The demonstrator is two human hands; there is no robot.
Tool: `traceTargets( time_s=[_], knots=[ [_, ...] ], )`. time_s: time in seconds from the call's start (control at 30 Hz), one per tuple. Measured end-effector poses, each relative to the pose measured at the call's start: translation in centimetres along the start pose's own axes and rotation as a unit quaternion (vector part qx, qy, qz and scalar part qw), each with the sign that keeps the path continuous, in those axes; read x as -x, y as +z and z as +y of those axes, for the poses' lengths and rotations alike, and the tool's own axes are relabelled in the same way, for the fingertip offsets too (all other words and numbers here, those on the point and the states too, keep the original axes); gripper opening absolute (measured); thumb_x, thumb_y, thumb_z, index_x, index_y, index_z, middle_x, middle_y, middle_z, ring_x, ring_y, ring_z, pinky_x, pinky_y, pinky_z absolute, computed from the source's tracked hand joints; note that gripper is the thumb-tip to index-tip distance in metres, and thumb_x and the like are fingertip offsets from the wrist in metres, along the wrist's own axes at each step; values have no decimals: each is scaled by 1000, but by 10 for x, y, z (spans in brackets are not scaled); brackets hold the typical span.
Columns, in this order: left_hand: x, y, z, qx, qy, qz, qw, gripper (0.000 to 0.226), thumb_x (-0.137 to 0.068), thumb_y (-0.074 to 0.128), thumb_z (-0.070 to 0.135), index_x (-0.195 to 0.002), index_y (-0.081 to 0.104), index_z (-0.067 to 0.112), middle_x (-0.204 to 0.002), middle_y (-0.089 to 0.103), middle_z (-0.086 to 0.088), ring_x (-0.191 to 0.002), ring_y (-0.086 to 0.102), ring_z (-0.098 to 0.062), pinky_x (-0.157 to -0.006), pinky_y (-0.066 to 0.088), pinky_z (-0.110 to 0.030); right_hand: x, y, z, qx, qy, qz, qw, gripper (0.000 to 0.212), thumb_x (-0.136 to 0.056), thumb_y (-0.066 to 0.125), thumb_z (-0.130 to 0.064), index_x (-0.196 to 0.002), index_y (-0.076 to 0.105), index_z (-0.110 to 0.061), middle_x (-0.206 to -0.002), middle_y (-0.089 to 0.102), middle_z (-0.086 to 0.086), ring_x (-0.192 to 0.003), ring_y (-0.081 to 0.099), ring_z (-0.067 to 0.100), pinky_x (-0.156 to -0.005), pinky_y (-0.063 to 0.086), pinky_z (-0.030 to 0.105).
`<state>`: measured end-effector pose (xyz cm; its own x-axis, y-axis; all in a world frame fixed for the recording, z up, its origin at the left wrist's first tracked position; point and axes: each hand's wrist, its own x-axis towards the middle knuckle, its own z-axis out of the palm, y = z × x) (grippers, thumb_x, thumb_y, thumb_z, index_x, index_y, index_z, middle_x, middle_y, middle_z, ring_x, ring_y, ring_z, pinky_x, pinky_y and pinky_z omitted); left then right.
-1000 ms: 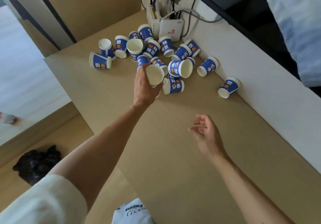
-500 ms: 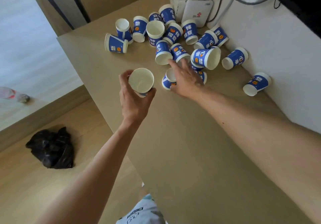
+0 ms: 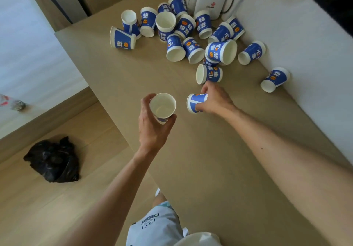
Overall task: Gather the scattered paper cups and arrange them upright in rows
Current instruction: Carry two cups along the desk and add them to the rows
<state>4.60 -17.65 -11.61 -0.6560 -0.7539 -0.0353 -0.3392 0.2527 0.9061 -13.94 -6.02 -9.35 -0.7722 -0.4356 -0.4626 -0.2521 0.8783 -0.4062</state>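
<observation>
**A:** The left hand (image 3: 152, 127) was wrapped round an upright cup (image 3: 162, 106), thumb on one side, fingers on the other, the mouth facing up and the white inside on show!

**B:** Was it set down on the tabletop (image 3: 191, 169), or held above it?

**A:** Couldn't tell whether the base touched. It was over the near-left part of the tabletop, well short of the heap.

**B:** And the right hand (image 3: 214, 101)?

**A:** Curled over a second cup (image 3: 196, 102). That one was on its side, rim pointing left toward the upright cup, the two near each other but apart.

**B:** And the rest of them?

**A:** The heap of cups (image 3: 183, 28) sat at the far end, blue with white rims. Most were tipped over and at least one had its mouth up, all crowded in front of a white box (image 3: 211, 1) with cables. A fallen cup (image 3: 209, 73) lay just beyond the right hand. A stray cup (image 3: 275, 79) lay on its side by the white wall (image 3: 305, 54), well apart from the heap.

**B:** Anything off the tabletop?

**A:** A black bag (image 3: 53, 159) lay on the floor (image 3: 38, 207), down to the left.
</observation>
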Motion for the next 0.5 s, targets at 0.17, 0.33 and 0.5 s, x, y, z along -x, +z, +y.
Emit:
traceTargets(
  time_s=[0.17, 0.33, 0.5],
  knots=[
    [20, 16, 25, 6, 26, -66, 997, 65, -72, 83, 23, -125, 45, 27, -109, 56, 19, -89, 61, -8, -75, 50, -20, 66, -19, 68, -393, 146, 19, 908, 47, -79, 82, -28, -120, 62, -17, -111, 70, 6, -89, 69, 21, -69, 54, 32],
    [56, 57, 65, 43, 63, -172, 982, 59, -74, 84, 22, -120, 49, 31, -104, 60, 22, -82, 62, -3, -68, 43, -3, 153, -26, 135, -625, 159, 41, 763, 28, -92, 67, -29, -114, 65, -12, -105, 70, 14, -91, 64, 28, -67, 48, 30],
    [107, 103, 104, 52, 113, -300, 946, 58, -75, 85, 24, -120, 49, 33, -102, 63, 20, -81, 63, -8, -69, 47, -7, 242, -19, 192, -753, 96, 116, 640, 57, -74, 82, -32, -121, 64, -4, -114, 69, 17, -97, 68, 26, -84, 54, 37]
  ],
)
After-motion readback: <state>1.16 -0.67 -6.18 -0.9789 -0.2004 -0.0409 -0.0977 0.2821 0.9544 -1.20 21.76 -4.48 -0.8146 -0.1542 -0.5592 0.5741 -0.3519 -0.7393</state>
